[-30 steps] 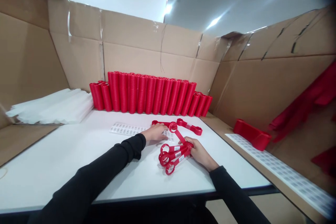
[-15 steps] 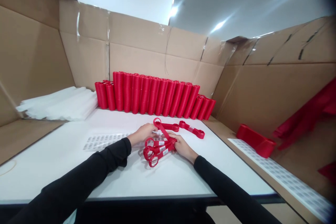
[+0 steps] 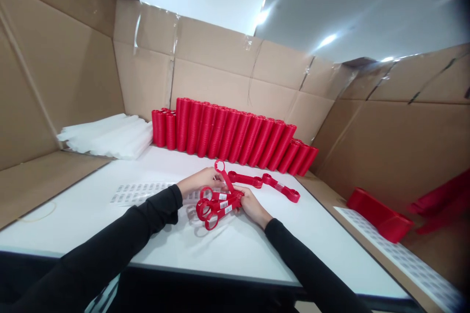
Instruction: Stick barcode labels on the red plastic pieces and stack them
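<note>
My right hand (image 3: 254, 206) grips a fanned bunch of red ribbon bundles (image 3: 224, 200) by their gathered ends. Their looped ends point left, and several carry small white barcode labels. One red ribbon bundle (image 3: 224, 176) in the same grip sticks up above the others. Close beside that raised one is my left hand (image 3: 201, 182), its fingers bent together; whatever they pinch is too small to make out. Under the left wrist lies a sheet of printed labels (image 3: 135, 192). Two more red ribbon bundles (image 3: 245, 179) rest on the table just beyond the hands.
Behind stands a long row of red ribbon rolls (image 3: 235, 132) against a cardboard wall (image 3: 213, 78). White foam sleeves (image 3: 106, 137) are piled at the left on the white table (image 3: 293, 244). To the right lie a wide red ribbon (image 3: 380, 212) and another label sheet (image 3: 400, 254).
The head view has turned and tilted, so the background sits further right. My right hand keeps its hold on the bunch. My left hand stays by the raised bundle, its fingers shifted slightly.
</note>
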The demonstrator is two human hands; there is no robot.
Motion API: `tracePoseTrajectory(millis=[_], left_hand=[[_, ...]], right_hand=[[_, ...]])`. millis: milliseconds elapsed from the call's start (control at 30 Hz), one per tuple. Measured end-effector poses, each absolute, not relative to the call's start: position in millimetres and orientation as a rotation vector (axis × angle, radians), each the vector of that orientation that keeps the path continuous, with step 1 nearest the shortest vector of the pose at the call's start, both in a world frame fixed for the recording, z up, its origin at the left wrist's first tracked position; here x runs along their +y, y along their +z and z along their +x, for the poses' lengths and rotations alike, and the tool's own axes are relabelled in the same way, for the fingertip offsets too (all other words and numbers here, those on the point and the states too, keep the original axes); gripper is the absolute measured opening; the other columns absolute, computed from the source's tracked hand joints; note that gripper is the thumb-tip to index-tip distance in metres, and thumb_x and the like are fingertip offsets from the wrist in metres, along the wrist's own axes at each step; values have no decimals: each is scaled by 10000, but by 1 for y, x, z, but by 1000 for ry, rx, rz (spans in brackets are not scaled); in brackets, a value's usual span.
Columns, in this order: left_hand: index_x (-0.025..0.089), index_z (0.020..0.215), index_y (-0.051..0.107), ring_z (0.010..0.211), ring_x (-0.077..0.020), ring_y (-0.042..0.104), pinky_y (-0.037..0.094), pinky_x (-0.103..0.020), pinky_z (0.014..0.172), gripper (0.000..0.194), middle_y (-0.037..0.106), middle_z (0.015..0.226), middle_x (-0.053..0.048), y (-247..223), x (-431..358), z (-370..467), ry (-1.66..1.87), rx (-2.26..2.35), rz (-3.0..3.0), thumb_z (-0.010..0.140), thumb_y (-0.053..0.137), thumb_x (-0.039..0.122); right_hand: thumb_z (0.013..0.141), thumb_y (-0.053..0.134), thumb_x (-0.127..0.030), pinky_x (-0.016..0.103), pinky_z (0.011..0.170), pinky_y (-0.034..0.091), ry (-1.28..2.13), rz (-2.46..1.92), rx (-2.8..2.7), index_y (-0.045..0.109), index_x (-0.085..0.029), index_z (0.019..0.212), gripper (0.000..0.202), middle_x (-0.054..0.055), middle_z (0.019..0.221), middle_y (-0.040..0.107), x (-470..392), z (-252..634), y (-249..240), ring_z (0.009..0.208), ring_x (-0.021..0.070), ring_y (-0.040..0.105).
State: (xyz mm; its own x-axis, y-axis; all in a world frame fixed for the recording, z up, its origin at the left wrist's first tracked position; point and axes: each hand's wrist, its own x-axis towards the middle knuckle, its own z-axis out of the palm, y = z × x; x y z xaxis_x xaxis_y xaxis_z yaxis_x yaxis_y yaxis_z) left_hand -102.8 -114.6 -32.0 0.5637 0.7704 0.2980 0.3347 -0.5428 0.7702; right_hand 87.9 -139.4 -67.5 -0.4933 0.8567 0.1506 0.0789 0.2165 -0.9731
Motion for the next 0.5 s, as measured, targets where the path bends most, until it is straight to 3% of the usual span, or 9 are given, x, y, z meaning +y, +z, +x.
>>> tracePoseTrajectory(millis=[267, 500], left_hand=[[139, 749, 626, 582, -130, 519, 378, -211, 546, 135, 600, 647, -8, -38, -113, -108, 763, 1049, 2336, 691, 519, 199], [158, 793, 654, 661, -153, 547, 371, -214, 582, 201, 645, 752, -46, -37, -116, -106, 754, 1082, 2474, 758, 486, 263]], right_hand=[[569, 345, -92, 198, 383, 347, 1352, -914, -1777, 609, -136, 1005, 512, -23, 472, 560, -144, 86, -64, 386, 108, 479], [593, 348, -102, 201, 374, 357, 1350, -919, -1793, 616, -128, 996, 484, -16, 479, 574, -145, 85, -63, 381, 109, 484]])
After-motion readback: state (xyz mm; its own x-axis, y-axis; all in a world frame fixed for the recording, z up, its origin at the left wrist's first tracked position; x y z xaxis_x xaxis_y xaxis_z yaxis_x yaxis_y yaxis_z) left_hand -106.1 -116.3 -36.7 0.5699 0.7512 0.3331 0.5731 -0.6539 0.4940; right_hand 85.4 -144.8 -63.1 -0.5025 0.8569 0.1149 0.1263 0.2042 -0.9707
